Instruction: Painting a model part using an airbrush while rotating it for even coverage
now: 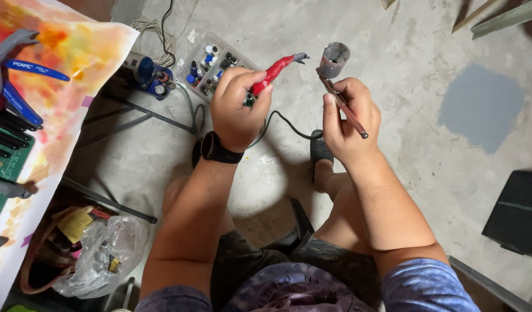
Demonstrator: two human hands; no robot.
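My left hand (237, 107) is closed around a small red figure (276, 69) with a grey tip, which sticks out up and to the right. A black watch (217, 150) is on that wrist. My right hand (348, 118) grips an airbrush (342, 104), a thin metal tool held slanted, with a grey paint cup (334, 59) at its upper end. The cup sits just right of the figure's grey tip, a small gap apart. A black hose (289, 124) runs across the concrete floor below the hands. My knees are below.
A clear tray of small paint bottles (211, 60) lies on the floor behind my left hand, beside a blue device (150, 74) and cables. A paint-stained sheet (58, 75) with clamps covers a table at left. A plastic bag (101, 254) sits lower left; a dark box (517, 214) right.
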